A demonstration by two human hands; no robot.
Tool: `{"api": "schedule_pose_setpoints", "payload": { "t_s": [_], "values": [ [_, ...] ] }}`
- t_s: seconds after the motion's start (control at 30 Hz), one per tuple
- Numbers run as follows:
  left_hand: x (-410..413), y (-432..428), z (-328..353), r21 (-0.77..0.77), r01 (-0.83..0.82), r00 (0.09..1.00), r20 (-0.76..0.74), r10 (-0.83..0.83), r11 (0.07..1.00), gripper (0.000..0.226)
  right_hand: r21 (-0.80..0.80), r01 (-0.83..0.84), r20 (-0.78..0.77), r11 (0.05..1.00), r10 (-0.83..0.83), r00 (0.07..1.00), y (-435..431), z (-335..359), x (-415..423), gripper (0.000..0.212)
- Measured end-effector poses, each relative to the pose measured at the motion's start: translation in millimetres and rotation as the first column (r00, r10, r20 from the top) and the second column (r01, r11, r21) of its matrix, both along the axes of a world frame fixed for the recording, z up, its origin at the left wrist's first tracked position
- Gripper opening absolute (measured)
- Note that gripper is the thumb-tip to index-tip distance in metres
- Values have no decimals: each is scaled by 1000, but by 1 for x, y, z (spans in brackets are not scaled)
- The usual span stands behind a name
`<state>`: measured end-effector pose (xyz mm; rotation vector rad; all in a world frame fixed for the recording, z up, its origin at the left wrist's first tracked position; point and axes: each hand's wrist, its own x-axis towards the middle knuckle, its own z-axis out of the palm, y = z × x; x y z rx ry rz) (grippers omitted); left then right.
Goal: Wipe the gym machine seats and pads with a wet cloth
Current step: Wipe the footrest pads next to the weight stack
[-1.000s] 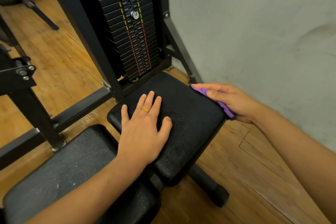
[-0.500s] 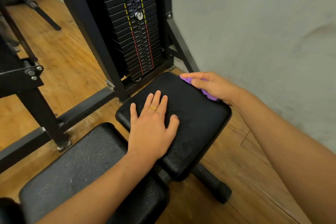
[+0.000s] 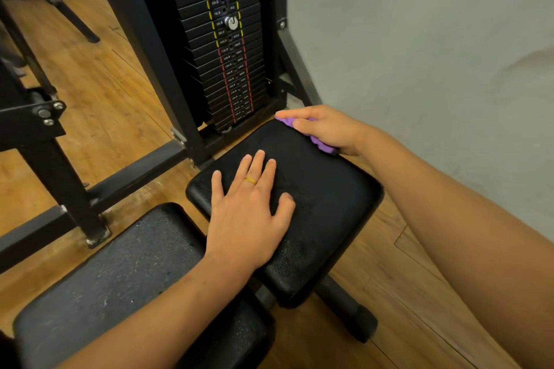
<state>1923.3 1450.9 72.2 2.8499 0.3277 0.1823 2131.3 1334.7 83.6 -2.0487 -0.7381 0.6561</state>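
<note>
In the head view, a black square seat pad (image 3: 329, 204) sits just before the weight stack (image 3: 221, 48) of a gym machine, with a grey wall (image 3: 434, 39) to its right and wooden floor (image 3: 90, 84) around it. The right hand (image 3: 326, 129) is at the pad's far right corner, thumb and fingers closed on a purple cloth (image 3: 325, 147) and holding it against the pad's right edge. Only a narrow strip of the cloth shows. One bit peeks out under the fingertips at the far corner and another under the heel of the hand further along the right edge. Its long axis runs along that edge, with the far end pointing toward the weight stack and the near end toward the person. The rest is hidden under the hand, so its full shape cannot be told. The left hand (image 3: 248, 213) lies flat, palm down, on the middle of the same pad. Its fingers are straight and slightly spread, pointing toward the weight stack, and it holds nothing. A gold ring (image 3: 250, 180) is on one finger. The two hands are apart, with bare pad surface between them. A second black pad (image 3: 120, 272), duller and speckled, lies just beside the first at its near left side, under the left forearm. A silver selector pin (image 3: 232, 23) sits in the stack, among plates marked with yellow stripes. Black frame bars (image 3: 144, 39) rise to the left of the stack.
</note>
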Motion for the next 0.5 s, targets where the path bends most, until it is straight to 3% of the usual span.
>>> {"api": "schedule_pose_setpoints", "payload": {
  "t_s": [0.13, 0.27, 0.37, 0.5],
  "values": [
    [-1, 1, 5, -12, -11, 1000, 3, 11, 1000, 69, 97, 23, -140, 995, -9, 990, -20, -3, -11, 35],
    [-2, -3, 6, -15, -6, 1000, 19, 7, 1000, 63, 187, 110, -335, 976, -42, 941, -104, -11, -48, 37],
    [-1, -4, 4, -11, 1, 999, 38, 0, 1000, 68, 187, 125, -271, 974, -71, 960, -150, -9, -73, 37],
    [-2, -6, -3, -18, -2, 1000, 24, 2, 1000, 68, 105, 131, -179, 986, -111, 978, -136, -8, -69, 35]
  ]
}}
